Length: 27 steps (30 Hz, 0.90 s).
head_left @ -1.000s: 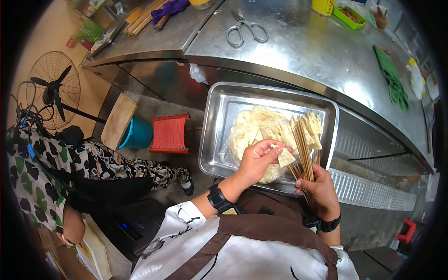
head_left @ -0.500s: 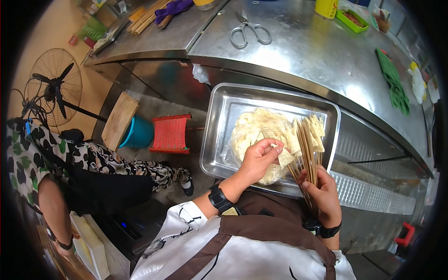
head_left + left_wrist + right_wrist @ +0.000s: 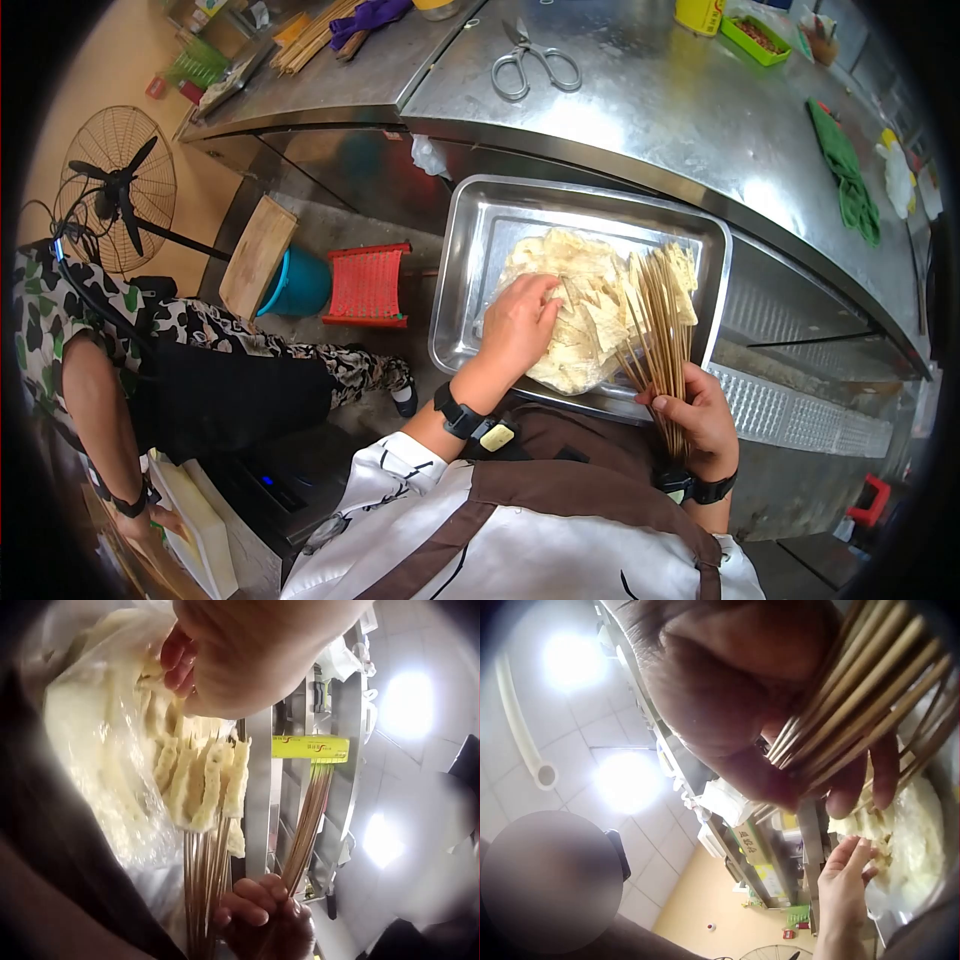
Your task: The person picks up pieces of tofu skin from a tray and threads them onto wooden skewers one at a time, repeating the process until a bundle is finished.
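Note:
Pale, wrinkled sheets like tofu skin (image 3: 575, 350) lie piled on clear plastic in a metal tray (image 3: 440, 330). My left hand (image 3: 522, 325) reaches over the left of this pile with bent fingers, fingertips right at the sheets; I cannot tell whether they pinch one. My right hand (image 3: 700, 420) grips a fanned bundle of thin wooden skewers (image 3: 662, 320) at the tray's front right. In the left wrist view, several skewers carry folded pale pieces (image 3: 206, 784) near their tips, and bare skewers (image 3: 309, 825) rise from the right hand (image 3: 266, 919).
Scissors (image 3: 535, 70) lie on the steel counter (image 3: 640, 110) behind the tray, with a green cloth (image 3: 845, 175) farther right. To the left stand a red stool (image 3: 365, 287), a blue bucket (image 3: 300, 280) and a fan (image 3: 115, 190). Another person (image 3: 90, 360) is at far left.
My left hand has left the skewer tips, where it held a pale piece, and moved left over the pile. The right hand keeps its grip on the skewers, shifting slightly right.

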### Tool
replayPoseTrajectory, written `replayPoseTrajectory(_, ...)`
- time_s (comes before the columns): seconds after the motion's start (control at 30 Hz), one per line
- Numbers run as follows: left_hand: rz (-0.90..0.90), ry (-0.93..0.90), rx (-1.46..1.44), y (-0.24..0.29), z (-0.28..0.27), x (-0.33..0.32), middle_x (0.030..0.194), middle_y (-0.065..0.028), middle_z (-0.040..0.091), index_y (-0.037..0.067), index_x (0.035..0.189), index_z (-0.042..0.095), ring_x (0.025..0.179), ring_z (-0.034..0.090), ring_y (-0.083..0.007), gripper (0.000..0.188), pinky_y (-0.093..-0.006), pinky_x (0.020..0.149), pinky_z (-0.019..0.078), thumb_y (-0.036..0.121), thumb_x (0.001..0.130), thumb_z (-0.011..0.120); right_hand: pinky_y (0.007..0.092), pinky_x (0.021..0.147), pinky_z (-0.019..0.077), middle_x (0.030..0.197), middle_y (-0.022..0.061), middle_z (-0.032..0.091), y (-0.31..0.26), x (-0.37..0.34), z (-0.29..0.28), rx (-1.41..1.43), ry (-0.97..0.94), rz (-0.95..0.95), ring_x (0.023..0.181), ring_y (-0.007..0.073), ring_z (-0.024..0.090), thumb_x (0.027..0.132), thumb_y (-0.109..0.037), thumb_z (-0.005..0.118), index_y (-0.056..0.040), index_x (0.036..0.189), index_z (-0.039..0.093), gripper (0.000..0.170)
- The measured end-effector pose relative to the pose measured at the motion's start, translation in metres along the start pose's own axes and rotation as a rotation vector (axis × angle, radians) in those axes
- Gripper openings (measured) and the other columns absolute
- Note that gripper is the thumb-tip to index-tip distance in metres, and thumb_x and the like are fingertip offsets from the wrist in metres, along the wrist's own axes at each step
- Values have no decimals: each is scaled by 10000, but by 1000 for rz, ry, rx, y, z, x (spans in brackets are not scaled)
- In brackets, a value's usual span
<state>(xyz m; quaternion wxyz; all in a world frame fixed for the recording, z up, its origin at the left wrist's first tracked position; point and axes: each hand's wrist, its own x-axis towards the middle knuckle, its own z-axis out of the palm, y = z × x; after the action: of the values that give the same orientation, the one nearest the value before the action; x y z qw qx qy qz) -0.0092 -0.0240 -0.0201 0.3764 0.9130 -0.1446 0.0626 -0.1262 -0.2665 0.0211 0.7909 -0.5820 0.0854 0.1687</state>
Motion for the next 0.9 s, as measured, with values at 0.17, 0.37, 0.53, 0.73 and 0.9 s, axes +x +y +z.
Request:
replayPoseTrajectory(0.17, -35, -44, 19, 14, 8, 5, 979, -128, 630, 43, 1038, 609, 879, 619, -309, 238, -399, 746, 499, 142, 826, 650, 243, 691, 511, 903, 81, 653, -2, 0, -2, 2, 18, 56, 771, 128, 632, 799, 16, 668, 39, 1077, 583, 292)
replayPoseTrajectory(0.37, 45, 42, 66, 9, 14, 14, 991, -144, 635, 11, 1146, 525, 803, 627, -303, 365, -395, 707, 499, 107, 819, 654, 228, 628, 523, 878, 78, 644, -8, 2, 3, 41, 35, 88, 728, 128, 637, 805, 62, 646, 54, 1081, 571, 286)
replayPoseTrajectory(0.53, -118, -8, -175, 7, 24, 22, 1018, -152, 626, 15, 1235, 439, 884, 619, -260, 488, -372, 759, 496, 87, 814, 673, 232, 635, 532, 877, 77, 640, -8, 5, 3, 6, 25, 102, 727, 129, 643, 810, 61, 645, 53, 1085, 570, 285)
replayPoseTrajectory(0.73, -260, 148, -525, 8, 41, 25, 937, -71, 626, 19, 1219, 469, 819, 579, -125, 445, -253, 719, 486, 62, 834, 688, 232, 634, 532, 860, 76, 653, -8, 4, 3, -7, 31, 113, 702, 120, 640, 811, 49, 654, 48, 1075, 578, 275)
replayPoseTrajectory(0.9, -297, 34, -646, -7, 42, 24, 915, -38, 627, 15, 1115, 559, 809, 571, -91, 311, -238, 718, 481, 65, 835, 683, 224, 631, 523, 839, 71, 659, -6, 4, 1, -25, 14, 123, 684, 112, 633, 809, 39, 665, 44, 1053, 588, 256)
